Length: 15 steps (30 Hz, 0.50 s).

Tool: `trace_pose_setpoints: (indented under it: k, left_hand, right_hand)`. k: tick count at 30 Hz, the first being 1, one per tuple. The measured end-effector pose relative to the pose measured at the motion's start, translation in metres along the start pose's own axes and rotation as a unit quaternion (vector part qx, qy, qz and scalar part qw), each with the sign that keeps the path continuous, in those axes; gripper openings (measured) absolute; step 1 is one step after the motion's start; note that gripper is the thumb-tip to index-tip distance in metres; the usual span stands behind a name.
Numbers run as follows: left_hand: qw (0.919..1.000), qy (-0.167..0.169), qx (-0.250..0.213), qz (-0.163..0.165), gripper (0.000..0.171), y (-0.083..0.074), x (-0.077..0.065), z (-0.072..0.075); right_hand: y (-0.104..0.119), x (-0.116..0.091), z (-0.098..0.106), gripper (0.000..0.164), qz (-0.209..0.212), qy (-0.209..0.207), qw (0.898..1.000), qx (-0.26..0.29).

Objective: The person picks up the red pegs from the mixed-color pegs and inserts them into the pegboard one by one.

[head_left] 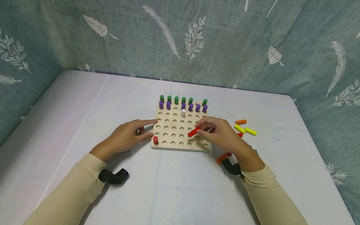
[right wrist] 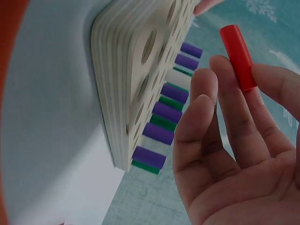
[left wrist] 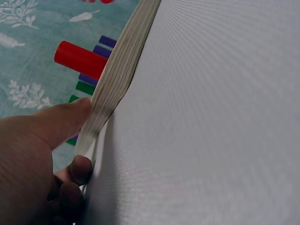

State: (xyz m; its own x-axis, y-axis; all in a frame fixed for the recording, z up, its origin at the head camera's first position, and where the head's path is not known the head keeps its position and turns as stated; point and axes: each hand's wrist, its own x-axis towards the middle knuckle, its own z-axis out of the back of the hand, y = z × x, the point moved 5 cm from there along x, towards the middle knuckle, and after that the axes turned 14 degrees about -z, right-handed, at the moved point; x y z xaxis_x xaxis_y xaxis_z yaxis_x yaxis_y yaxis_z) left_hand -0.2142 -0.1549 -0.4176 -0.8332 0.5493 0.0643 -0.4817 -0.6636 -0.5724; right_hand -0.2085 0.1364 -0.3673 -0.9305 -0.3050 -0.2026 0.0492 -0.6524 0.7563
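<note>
A wooden peg board with rows of round holes lies on the table. My right hand is over its right part, pinching a red peg between thumb and fingers; the right wrist view shows this peg clear of the board. At the board's left edge, my left hand touches the side with extended index finger and thumb. Another red peg stands in the front left corner hole. Green pegs fill most of the back row, purple pegs the second. One white peg stands in front of them.
Loose pegs lie right of the board: an orange peg, yellow pegs and others partly hidden by my right hand and forearm. A darker orange peg lies near the right wrist's black camera mount. A patterned cloth hangs behind the table.
</note>
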Motion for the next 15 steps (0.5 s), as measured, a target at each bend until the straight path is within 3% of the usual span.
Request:
trace_pose_setpoints:
  k: [15]
  left_hand:
    - [0.9999, 0.006, 0.0, 0.008, 0.055, 0.0, 0.0, 0.001]
  right_hand:
    - [0.011, -0.004, -0.018, 0.022, -0.01, -0.004, 0.999, -0.036]
